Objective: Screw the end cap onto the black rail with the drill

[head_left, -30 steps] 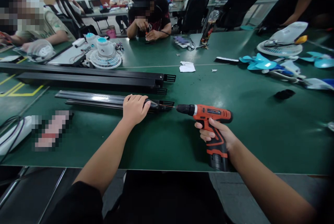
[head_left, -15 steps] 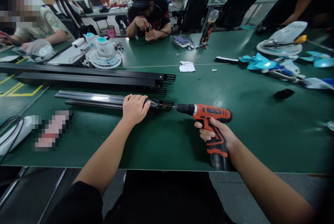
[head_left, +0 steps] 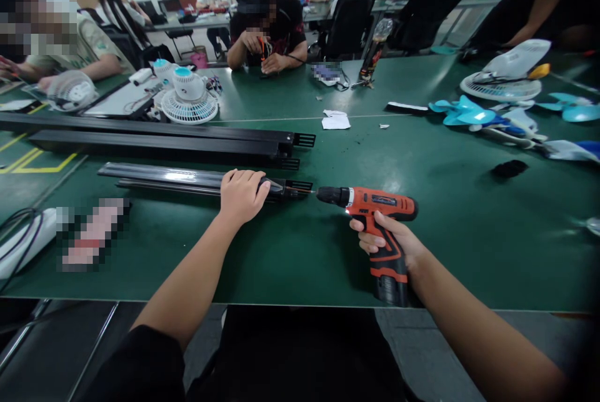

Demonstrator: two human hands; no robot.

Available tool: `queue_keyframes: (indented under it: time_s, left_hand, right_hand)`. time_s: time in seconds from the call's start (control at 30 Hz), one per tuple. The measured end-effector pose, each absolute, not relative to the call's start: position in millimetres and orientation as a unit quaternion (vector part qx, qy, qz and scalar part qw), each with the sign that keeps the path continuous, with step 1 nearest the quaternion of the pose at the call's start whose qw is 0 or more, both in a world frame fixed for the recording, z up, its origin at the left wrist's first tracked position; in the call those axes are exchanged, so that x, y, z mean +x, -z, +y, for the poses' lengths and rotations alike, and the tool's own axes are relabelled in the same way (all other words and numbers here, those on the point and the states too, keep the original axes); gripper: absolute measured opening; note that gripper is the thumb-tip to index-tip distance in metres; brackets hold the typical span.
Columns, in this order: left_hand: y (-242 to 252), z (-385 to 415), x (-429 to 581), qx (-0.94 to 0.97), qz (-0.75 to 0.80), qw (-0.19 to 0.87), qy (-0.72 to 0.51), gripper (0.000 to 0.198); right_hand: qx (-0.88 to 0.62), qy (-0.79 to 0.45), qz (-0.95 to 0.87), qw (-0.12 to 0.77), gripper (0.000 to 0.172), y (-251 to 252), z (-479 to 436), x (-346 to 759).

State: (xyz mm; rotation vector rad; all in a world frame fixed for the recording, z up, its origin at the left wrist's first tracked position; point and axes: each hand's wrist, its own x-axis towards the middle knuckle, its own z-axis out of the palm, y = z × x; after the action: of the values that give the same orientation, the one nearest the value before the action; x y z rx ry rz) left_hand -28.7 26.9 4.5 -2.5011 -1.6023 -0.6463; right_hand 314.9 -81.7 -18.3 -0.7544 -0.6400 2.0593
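Both hands are busy near the front edge of the green bench (head_left: 300,264). The left hand (head_left: 244,194) lies palm down with its fingers curled over the right end of a long black metal rail (head_left: 159,175), pinning it flat. The right hand (head_left: 391,242) is wrapped round the grip of an orange cordless drill (head_left: 375,205), forefinger up by the trigger. The drill is held level, and its bit (head_left: 307,190) meets the slotted end cap of the rail just beside the left fingertips; whatever fastener sits there is too small to make out.

That closeness looks like the main hazard: a bit that jumps out or skids off the cap would be heading straight for those fingers. Only one palm holds the rail, and only at this end, so torque could twist it or push it leftward along the smooth bench. A drill tipped off the rail's axis could chew up the fastener.

Just behind, two longer black rails (head_left: 164,139) lie parallel, near enough to be knocked if the held one slides. Farther off are a white paper scrap (head_left: 336,120), a small white desk fan (head_left: 188,99) and blue fan blades (head_left: 464,113), with other people seated across at work of their own
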Motion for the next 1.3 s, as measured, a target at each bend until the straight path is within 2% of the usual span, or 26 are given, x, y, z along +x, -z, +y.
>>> queue_keyframes:
  time_s: [0.9,1.3]
  left_hand:
    - [-6.3,26.4,-28.0,-0.822,-0.529,0.049,0.207,0.049]
    - [-7.0,26.1,-28.2,-0.822,-0.530,0.053,0.202,0.047]
  right_hand:
    - [-0.302,-0.826,-0.257,0.401,0.035,20.8,-78.7,318.4]
    - [-0.291,-0.822,-0.244,0.424,0.035,18.0,-81.6,314.2]
